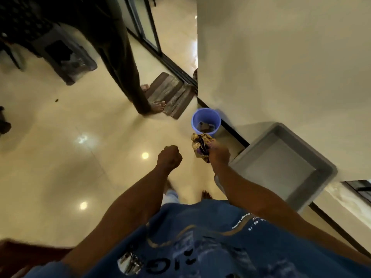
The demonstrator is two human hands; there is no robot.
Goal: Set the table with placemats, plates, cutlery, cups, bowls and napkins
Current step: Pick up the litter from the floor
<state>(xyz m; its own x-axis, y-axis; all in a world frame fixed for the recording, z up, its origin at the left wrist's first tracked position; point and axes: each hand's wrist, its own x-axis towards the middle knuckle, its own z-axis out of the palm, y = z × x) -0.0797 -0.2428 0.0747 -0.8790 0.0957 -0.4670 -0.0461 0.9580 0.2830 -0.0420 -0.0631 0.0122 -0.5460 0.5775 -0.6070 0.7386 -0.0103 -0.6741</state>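
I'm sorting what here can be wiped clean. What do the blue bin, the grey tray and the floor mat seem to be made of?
Blue bin: likely plastic, smooth with an even, slightly translucent colour. Grey tray: probably matte moulded plastic, with rounded corners and a uniform rim. Floor mat: seemingly woven fabric, striped and ribbed. Crumpled wad in the right hand: paper or foil wrapper, unclear.

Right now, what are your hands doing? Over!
Right hand grips crumpled wrappers, just short of the blue bin. Left hand a fist, holding nothing. Grey tub beside the right arm, nothing blocking the bin.

Glossy tiled floor point(60, 157) with blue bin point(206, 122), striped mat point(170, 95), grey tub point(285, 167).
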